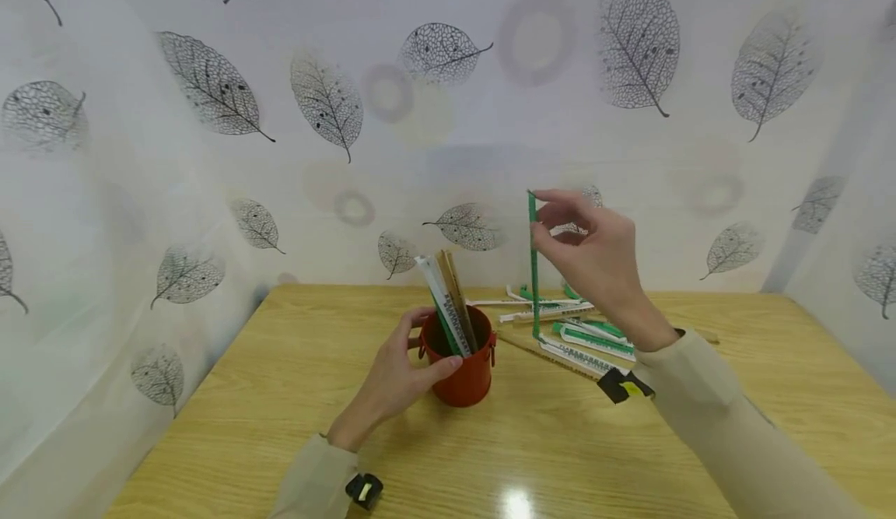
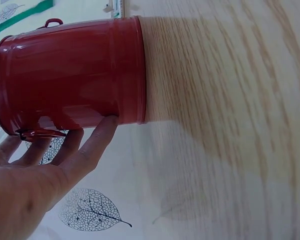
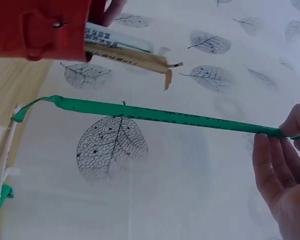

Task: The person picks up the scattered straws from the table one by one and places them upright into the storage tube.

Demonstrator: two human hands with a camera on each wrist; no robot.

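A small red metal bucket [image 1: 465, 383] with side handles stands upright on the table. My left hand [image 1: 402, 371] grips it from the left, thumb near the front of the rim; in the left wrist view the fingers [image 2: 92, 150] touch its wall. Several paper-wrapped straws [image 1: 458, 301], white, green and brown, lean inside the bucket. To the right and higher, my right hand [image 1: 595, 243] pinches the top end of a long green paper-wrapped straw [image 1: 534, 270], which hangs nearly upright. Its loose wrapper end [image 3: 32, 107] bends over at the bottom, above or touching the pile; I cannot tell which.
A loose pile of wrapped straws [image 1: 595, 340] in white, green and brown lies on the wooden table [image 1: 280, 394], right of the bucket and under my right hand. Behind the table hangs a pale leaf-patterned cloth [image 1: 462, 161].
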